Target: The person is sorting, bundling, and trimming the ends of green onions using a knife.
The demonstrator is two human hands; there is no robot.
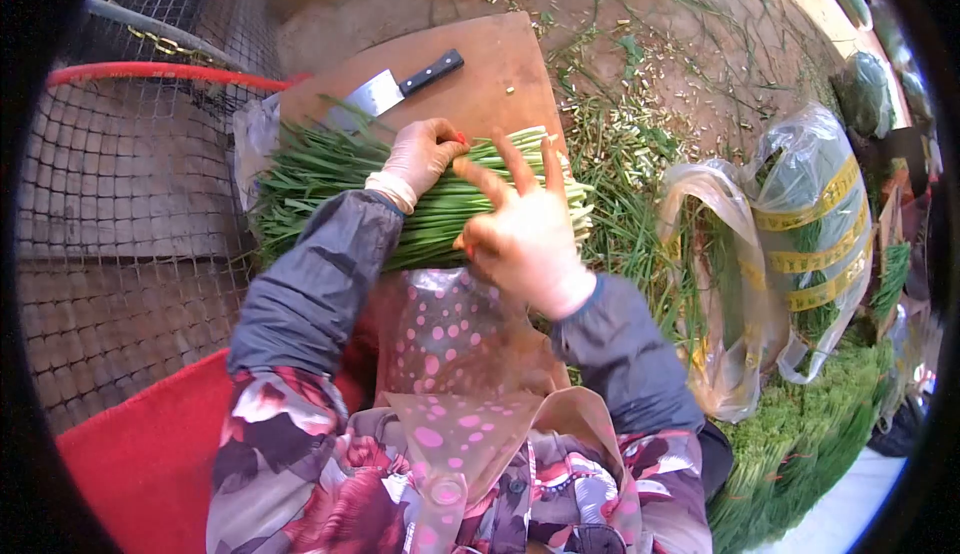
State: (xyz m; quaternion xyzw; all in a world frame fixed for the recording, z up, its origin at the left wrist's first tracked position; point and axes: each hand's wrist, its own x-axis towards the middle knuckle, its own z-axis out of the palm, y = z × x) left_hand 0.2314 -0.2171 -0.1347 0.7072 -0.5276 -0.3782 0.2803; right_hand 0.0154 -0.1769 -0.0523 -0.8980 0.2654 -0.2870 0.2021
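Bundling looks to be the step in hand — green chives [440, 204] at frame centre are clasped by the left hand [425, 154] while the right hand [520, 229] is spread open above — so a steady tightening grip is likely called for.
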